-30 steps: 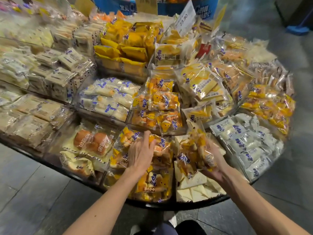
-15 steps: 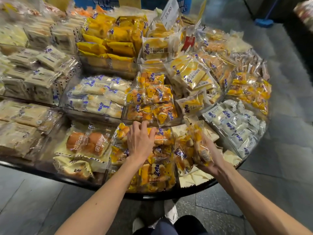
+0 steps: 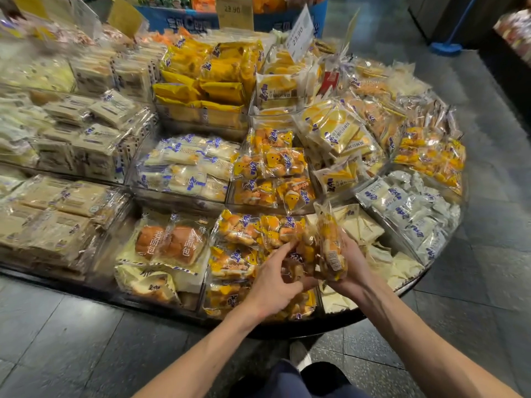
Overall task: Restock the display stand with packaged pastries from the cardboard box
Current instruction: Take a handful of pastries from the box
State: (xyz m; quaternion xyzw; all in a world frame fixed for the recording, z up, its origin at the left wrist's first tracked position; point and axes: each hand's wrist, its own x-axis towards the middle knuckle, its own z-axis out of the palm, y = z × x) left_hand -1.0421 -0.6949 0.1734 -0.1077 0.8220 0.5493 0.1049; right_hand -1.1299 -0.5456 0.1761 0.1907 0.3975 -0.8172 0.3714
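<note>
My right hand (image 3: 352, 261) grips a clear pack of yellow pastries (image 3: 330, 245), held upright over the front bins of the round display stand (image 3: 382, 310). Beside it, my left hand (image 3: 273, 282) reaches in and its fingers close on a second pastry pack (image 3: 298, 262) held between the two hands. Under them lies a bin of matching yellow packs (image 3: 238, 262). To the right is a bin of pale wedge-shaped packs (image 3: 399, 268). No cardboard box is in view.
Bins of wrapped breads and cakes cover the stand in tiers, with round buns (image 3: 169, 242) at front left and white packs (image 3: 408, 208) at right. Price cards (image 3: 300, 31) stand at the back. Dark tiled floor surrounds it; a blue floor tool (image 3: 445, 47) stands far right.
My left hand lifted off the yellow packs in the front bin and moved right to the packs in my right hand. The camera shifted slightly left.
</note>
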